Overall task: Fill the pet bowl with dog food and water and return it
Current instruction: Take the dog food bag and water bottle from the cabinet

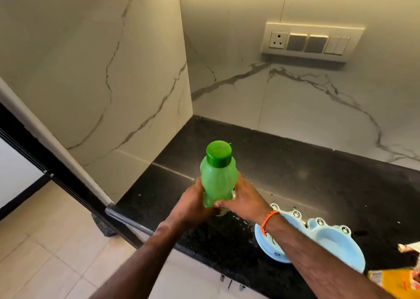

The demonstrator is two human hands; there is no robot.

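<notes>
Both hands are wrapped snugly round the lower half of a green bottle (pixel 217 180), the left hand (pixel 193 204) on one side and the right hand (pixel 242 198) on the other, holding it upright over the black counter (pixel 284 162) with its dark green cap (pixel 219 154) on. The pale blue pet bowl (pixel 318 237) sits on the counter just beside the right forearm, near a yellow packet (pixel 395 280) whose print is too blurred to read. Marble-look walls meet in the corner, with a switch panel (pixel 311 40) on the back one.

Visible items: one green bottle (pixel 217 180) with one cap (pixel 219 153), two hands (left hand (pixel 193 204), right hand (pixel 244 199)), one blue pet bowl (pixel 327 235), one orange wristband (pixel 268 221), one switch panel (pixel 310 41), one yellow packet (pixel 395 282).
</notes>
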